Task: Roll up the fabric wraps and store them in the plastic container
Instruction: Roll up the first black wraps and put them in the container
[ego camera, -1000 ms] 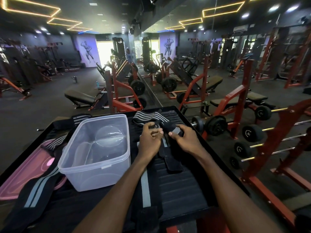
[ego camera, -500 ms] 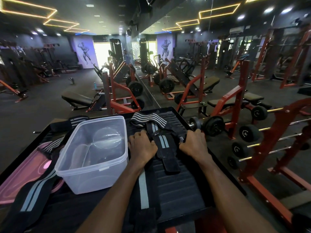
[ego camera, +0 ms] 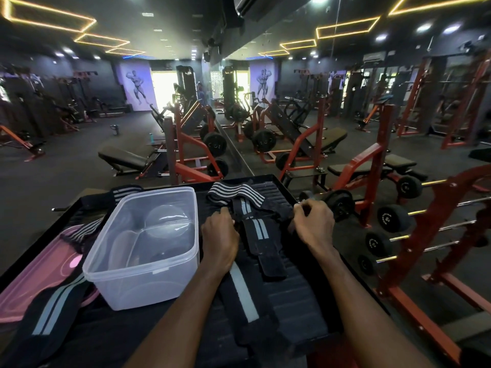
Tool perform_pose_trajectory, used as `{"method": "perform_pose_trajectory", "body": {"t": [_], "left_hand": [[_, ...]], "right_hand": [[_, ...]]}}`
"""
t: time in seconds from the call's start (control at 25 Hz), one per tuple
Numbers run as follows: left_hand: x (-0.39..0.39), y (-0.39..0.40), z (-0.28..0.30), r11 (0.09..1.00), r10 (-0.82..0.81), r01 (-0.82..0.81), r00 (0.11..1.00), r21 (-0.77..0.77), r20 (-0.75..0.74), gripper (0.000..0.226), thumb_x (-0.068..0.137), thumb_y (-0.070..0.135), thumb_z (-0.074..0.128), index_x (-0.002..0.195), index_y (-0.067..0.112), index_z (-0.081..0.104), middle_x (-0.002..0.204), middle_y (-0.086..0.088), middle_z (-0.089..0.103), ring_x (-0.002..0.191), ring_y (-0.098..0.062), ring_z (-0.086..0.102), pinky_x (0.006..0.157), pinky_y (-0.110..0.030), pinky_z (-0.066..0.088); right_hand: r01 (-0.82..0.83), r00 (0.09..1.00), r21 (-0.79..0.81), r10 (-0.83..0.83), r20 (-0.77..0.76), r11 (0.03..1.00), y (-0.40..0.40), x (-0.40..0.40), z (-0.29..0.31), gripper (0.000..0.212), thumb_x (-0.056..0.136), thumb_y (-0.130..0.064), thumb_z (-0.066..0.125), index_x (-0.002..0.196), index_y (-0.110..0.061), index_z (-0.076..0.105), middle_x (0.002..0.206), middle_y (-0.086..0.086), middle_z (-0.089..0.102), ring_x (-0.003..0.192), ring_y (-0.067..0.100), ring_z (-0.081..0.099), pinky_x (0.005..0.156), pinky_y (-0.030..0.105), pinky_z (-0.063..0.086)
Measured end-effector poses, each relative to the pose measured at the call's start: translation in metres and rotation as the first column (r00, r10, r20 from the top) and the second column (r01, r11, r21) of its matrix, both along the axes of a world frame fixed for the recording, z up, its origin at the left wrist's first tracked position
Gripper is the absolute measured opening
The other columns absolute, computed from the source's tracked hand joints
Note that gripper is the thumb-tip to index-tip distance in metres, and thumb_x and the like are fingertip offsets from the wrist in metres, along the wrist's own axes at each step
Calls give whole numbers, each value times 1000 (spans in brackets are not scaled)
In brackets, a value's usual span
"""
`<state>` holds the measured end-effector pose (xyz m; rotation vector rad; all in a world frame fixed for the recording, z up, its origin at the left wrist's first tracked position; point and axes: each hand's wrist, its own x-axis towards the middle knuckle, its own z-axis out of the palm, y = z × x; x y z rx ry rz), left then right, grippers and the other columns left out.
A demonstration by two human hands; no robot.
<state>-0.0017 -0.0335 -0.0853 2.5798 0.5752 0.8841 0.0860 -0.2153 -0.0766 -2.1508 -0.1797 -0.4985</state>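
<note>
A clear plastic container (ego camera: pixel 148 285) stands open on the black ridged table (ego camera: pixel 300 309), left of my hands. A black wrap with pale stripes (ego camera: pixel 256 235) lies stretched across the table in front of me. My left hand (ego camera: pixel 219 241) grips its left part with curled fingers. At the wrap's right end, near the table's right edge, my right hand (ego camera: pixel 313 229) holds the fabric in a fist. A striped wrap (ego camera: pixel 233 193) lies bunched just beyond. Another long wrap (ego camera: pixel 53 309) trails off at the lower left.
A pink lid (ego camera: pixel 29 282) lies flat at the table's left under the long wrap. Another striped wrap (ego camera: pixel 117 193) sits behind the container. A red dumbbell rack (ego camera: pixel 414 235) stands close on the right. Benches and weight machines fill the gym floor beyond.
My hands have moved apart from the middle of the wrap: the left slid left and nearer, the right went toward the table's right edge, and the wrap is pulled out between them.
</note>
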Motion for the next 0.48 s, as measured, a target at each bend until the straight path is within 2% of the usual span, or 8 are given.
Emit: {"method": "perform_pose_trajectory", "body": {"t": [0.08, 0.12, 0.2, 0.28, 0.36, 0.4, 0.48], "left_hand": [[1, 1, 3, 1000, -15, 16, 995, -2, 100, 8, 89, 1, 60, 87, 9, 59, 82, -10, 65, 77, -29, 63, 66, -44, 53], [1, -1, 6, 1000, -20, 20, 988, 2, 154, 8, 89, 0, 60, 89, 8, 61, 83, -10, 65, 76, -29, 63, 66, -45, 53], [0, -5, 12, 999, -49, 41, 963, 34, 266, 9, 88, 0, 61, 94, 6, 64, 84, -11, 66, 75, -29, 61, 67, -46, 52], [-4, -12, 20, 992, -116, 92, 919, 83, 376, 14, 86, -1, 63, 97, 6, 66, 85, -10, 67, 78, -30, 62, 71, -44, 52], [-6, -21, 25, 976, -212, 164, 856, 143, 471, 20, 85, 1, 65, 103, 7, 69, 92, -7, 71, 86, -24, 64, 77, -41, 51], [-6, -25, 27, 964, -264, 208, 826, 166, 498, 22, 84, 3, 65, 105, 8, 69, 95, -5, 72, 90, -20, 64, 80, -39, 50], [-8, -33, 28, 927, -374, 319, 769, 196, 518, 22, 85, 5, 65, 106, 10, 70, 99, 0, 73, 94, -13, 62, 83, -37, 49]], "right_hand": [[-183, 979, 278, 202, -42, 943, 9, -4, 2, 13, 87, -18, 66, 75, -19, 71, 74, -1, 69, 73, 20, 66, 73, 33, 52], [-279, 944, 363, 324, -67, 889, 16, -6, 2, 16, 87, -13, 67, 73, -19, 71, 67, -1, 68, 63, 17, 63, 64, 32, 51], [-435, 834, 445, 536, -128, 783, 28, -19, 5, 15, 90, -7, 65, 76, -11, 70, 61, 4, 66, 48, 15, 57, 48, 26, 45], [-489, 710, 515, 664, -235, 704, 37, -31, 11, 16, 96, -13, 60, 84, -4, 66, 57, 5, 63, 42, 13, 53, 40, 22, 39], [-467, 605, 602, 731, -316, 648, 42, -37, 16, 24, 100, -25, 54, 85, -8, 62, 51, -4, 56, 42, 8, 50, 42, 21, 37], [-436, 565, 656, 755, -333, 616, 44, -38, 18, 28, 101, -29, 50, 85, -10, 62, 52, -7, 59, 45, 6, 54, 46, 20, 41], [-311, 503, 791, 798, -333, 526, 43, -35, 24, 36, 100, -38, 50, 93, -10, 70, 73, 2, 73, 66, 12, 69, 62, 24, 52]]}}
